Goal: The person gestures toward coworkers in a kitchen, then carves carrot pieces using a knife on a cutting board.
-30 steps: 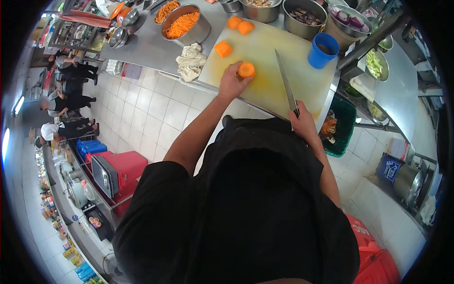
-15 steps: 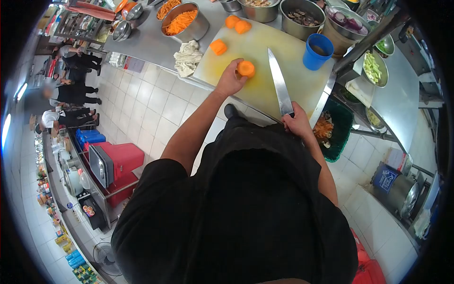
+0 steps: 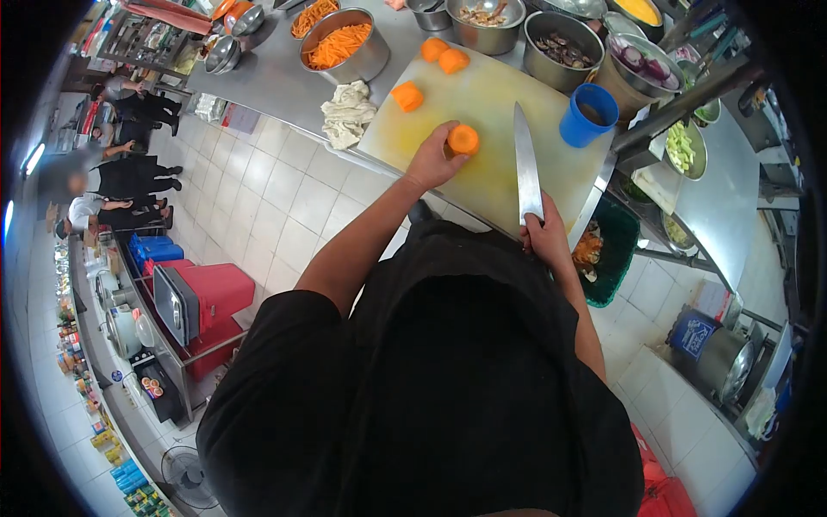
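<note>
My left hand (image 3: 438,158) grips a thick orange carrot piece (image 3: 463,140) near the front edge of a white cutting board (image 3: 508,86). The cut round face of the piece points up. My right hand (image 3: 548,231) is closed round the handle of a large knife (image 3: 527,164). Its blade points away from me over the board, to the right of the carrot piece and apart from it. Further back on the board lie a single carrot chunk (image 3: 407,96) and two more chunks (image 3: 452,60). A blue cup (image 3: 589,115) stands at the board's right side.
A crumpled white cloth (image 3: 348,114) lies left of the board, below a pot of shredded carrot (image 3: 345,45). Behind the board are metal bowls and a pot of dark pieces (image 3: 562,50). A green bin (image 3: 620,250) sits below right. Several people stand far left.
The knife has turned from leaning left to nearly straight away from me, and its flat side shows more than one second ago. My left hand still grips the carrot piece. The camera view has shifted slightly.
</note>
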Demonstrator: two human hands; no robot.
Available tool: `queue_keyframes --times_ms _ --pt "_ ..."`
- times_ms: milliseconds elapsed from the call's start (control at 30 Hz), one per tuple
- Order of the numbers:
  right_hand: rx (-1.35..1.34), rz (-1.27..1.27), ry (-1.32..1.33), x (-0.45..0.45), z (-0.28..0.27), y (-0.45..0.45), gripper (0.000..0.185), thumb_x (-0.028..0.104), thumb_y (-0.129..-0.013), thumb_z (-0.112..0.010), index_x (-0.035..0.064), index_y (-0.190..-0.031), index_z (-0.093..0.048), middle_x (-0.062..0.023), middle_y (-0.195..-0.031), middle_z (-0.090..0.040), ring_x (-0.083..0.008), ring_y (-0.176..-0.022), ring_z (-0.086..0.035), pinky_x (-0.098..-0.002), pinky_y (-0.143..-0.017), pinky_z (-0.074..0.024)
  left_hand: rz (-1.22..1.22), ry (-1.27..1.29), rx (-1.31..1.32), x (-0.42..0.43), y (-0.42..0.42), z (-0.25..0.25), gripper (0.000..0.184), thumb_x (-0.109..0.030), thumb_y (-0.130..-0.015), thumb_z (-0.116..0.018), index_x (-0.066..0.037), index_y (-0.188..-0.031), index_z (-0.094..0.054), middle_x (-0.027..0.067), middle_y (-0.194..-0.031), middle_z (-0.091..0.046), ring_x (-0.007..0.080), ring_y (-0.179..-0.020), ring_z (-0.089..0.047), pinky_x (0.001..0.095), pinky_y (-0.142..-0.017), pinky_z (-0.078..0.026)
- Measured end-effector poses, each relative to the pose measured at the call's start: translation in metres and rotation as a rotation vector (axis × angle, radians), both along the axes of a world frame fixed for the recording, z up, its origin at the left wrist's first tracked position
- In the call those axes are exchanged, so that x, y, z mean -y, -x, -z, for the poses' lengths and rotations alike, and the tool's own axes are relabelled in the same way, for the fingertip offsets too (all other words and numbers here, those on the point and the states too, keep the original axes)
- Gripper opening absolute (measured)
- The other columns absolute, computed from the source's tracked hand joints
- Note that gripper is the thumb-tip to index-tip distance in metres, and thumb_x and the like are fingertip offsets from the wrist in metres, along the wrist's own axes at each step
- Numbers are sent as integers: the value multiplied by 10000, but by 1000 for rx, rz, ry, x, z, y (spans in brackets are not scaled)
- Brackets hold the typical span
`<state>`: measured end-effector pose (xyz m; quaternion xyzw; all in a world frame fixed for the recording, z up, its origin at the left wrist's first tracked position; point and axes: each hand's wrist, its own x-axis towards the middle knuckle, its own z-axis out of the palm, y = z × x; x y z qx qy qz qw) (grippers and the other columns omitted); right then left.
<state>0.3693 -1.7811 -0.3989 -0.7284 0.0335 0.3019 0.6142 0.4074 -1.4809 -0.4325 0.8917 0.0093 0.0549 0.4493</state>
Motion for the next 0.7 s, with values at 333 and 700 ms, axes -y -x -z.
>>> queue_keyframes --times_ms 333,700 --pt "54 26 57 0 12 0 772 40 -978 -507 232 -1648 -173 -50 -729 -592 -99 -490 -502 -277 -436 -449 9 -43 76 -8 11 4 724 -154 -830 -813 -17 -1445 -456 205 -1371 -570 355 -1282 -565 409 -1100 -457" --pt "-31 50 53 -3 5 -4 662 78 -966 -535 185 -1585 -325 -67 -724 -599 -118 -470 -511 -297 -432 -455 124 -367 281 -48 54 13 468 -100 -817 -756 -22 -1265 -644 204 -1341 -609 404 -1319 -520 454 -1145 -412"
